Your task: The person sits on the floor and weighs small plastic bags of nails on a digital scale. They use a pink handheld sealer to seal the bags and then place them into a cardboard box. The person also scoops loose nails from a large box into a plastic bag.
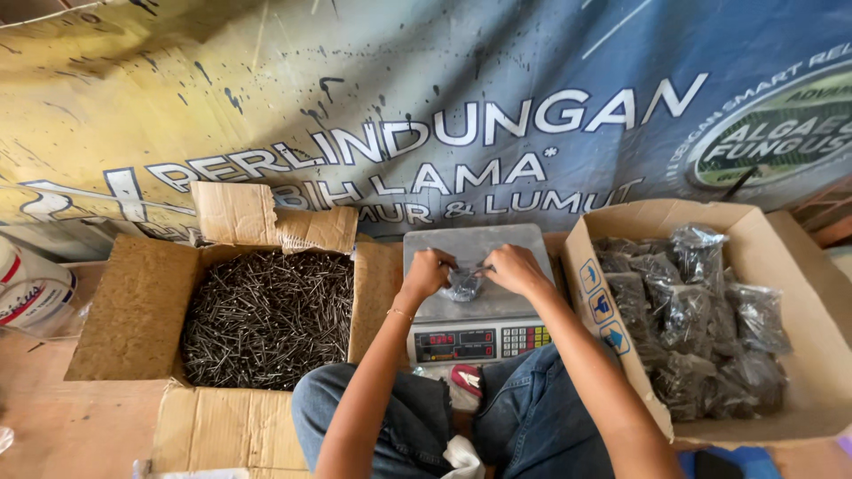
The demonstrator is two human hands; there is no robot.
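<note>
We held a small plastic bag of nails (463, 284) pinched between our left hand (429, 271) and right hand (512, 268) on the scale (475, 333), apparently closing it, which called for a tight twist.

Both hands are covering most of the small clear bag (463, 284) on the scale plate; its contents are reading only as a dark glint, too small to tell. Left hand (429, 270) and right hand (513, 268) fingertips are curling out of sight. The scale (479, 341) display digits are too small to tell. The bottom edge is cutting off the knees; the left edge is cropping a white pail (27, 288).
</note>
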